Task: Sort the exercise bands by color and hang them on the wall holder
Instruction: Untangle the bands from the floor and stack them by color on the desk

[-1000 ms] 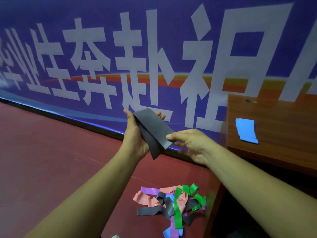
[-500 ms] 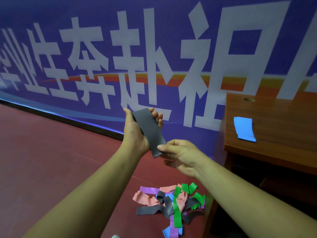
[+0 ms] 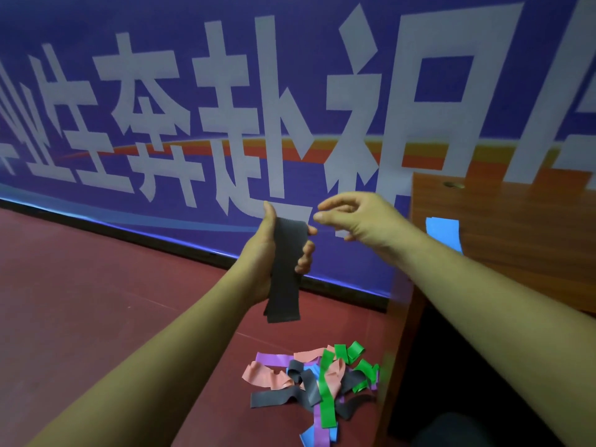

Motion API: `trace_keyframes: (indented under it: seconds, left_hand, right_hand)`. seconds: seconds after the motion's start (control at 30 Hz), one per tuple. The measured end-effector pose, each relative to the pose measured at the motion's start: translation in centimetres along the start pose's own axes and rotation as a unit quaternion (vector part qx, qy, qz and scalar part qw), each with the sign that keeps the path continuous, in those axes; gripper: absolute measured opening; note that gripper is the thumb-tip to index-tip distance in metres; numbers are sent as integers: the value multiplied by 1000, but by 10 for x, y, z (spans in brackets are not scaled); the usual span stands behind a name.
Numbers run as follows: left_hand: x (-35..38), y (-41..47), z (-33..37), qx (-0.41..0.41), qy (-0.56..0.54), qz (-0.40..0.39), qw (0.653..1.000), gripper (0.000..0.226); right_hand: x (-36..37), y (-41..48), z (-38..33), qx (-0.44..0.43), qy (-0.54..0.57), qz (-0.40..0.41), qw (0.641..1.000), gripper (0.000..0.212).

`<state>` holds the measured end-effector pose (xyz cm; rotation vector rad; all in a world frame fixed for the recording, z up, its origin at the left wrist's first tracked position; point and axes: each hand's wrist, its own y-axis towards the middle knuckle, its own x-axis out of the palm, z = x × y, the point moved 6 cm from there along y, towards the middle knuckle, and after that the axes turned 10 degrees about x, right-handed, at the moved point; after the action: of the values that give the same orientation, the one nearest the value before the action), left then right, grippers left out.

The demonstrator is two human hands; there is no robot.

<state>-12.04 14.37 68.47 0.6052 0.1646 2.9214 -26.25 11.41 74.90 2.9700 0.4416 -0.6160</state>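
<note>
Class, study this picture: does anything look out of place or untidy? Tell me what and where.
Yes. A heap of bands lies tangled on the floor, pink, green, purple, grey and blue mixed together, not sorted. One blue band sits alone on the desk, apart from the heap. The left hand grips a grey band.

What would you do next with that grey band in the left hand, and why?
Probably lay the grey band on the wooden table, apart from the blue band lying there. The left hand grips it folded, the right hand is open and free, and no wall holder is in view, so sorting by colour likely comes first.
</note>
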Motion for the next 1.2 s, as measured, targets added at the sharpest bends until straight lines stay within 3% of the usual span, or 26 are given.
trace_keyframes:
  seconds: [0.13, 0.4, 0.6, 1.0, 1.1, 1.2]
  left_hand:
    - [23, 0, -6, -2, 68, -59, 996, 86]
    - [49, 1, -16, -20, 21, -122, 992, 92]
    - [62, 4, -25, -20, 68, -134, 989, 46]
    - [152, 42, -49, -23, 20, -154, 988, 29]
    - [170, 57, -66, -16, 113, -152, 982, 24]
    - [185, 74, -77, 48, 325, -151, 932, 21]
  right_hand:
    - [-1, -2, -21, -41, -130, -49, 989, 22]
    - [-15, 3, -18, -79, -247, -56, 964, 8]
    - [-60, 11, -26, -78, -232, -9, 970, 6]
    - [-173, 10, 6, -34, -234, 85, 968, 6]
    - [-215, 8, 28, 3, -240, 114, 964, 5]
    - [-252, 3, 51, 44, -249, 130, 959, 9]
